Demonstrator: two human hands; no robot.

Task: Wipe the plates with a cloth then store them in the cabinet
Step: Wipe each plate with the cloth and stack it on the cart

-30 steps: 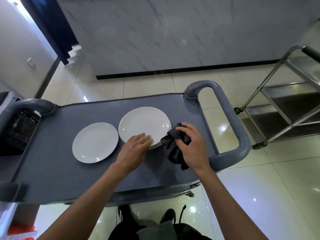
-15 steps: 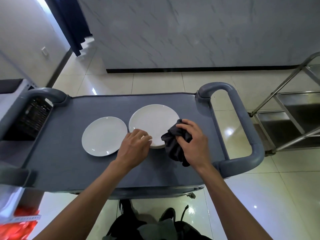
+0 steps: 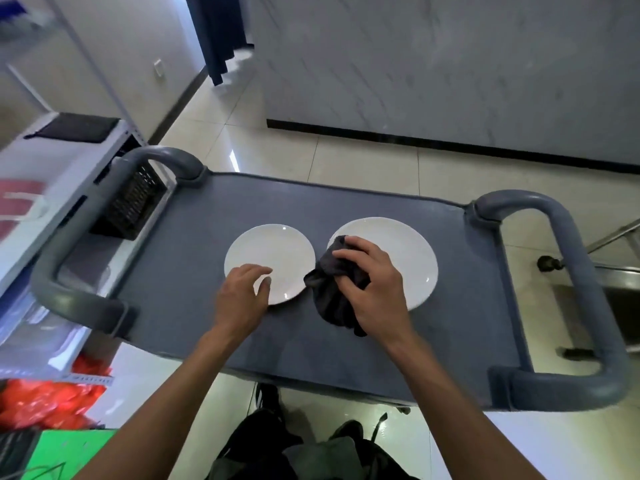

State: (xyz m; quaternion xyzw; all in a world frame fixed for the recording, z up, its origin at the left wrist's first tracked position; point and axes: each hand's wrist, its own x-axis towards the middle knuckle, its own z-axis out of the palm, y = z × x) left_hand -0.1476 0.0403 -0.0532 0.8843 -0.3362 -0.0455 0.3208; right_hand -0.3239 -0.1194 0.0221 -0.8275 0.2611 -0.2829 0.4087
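Note:
Two white plates lie side by side on a grey cart (image 3: 207, 220). My left hand (image 3: 239, 299) hovers over the near rim of the smaller plate (image 3: 273, 251) on the left, fingers loosely arched and the fingertips at the plate's surface; I cannot tell whether they touch it. My right hand (image 3: 374, 285) grips a bunched dark grey cloth (image 3: 332, 299) and presses it on the left part of the larger plate (image 3: 401, 251). The cloth's tail hangs off that plate onto the cart top.
Thick grey handles close both ends of the cart, left (image 3: 69, 237) and right (image 3: 588, 289). A black crate (image 3: 135, 202) and white shelving (image 3: 52, 161) stand at the left, orange bags (image 3: 45, 400) below. A metal trolley (image 3: 616, 237) stands at the right.
My left hand left the larger plate's rim and moved over to the smaller plate. My right hand carried the cloth from beside the larger plate onto it. The view swung left.

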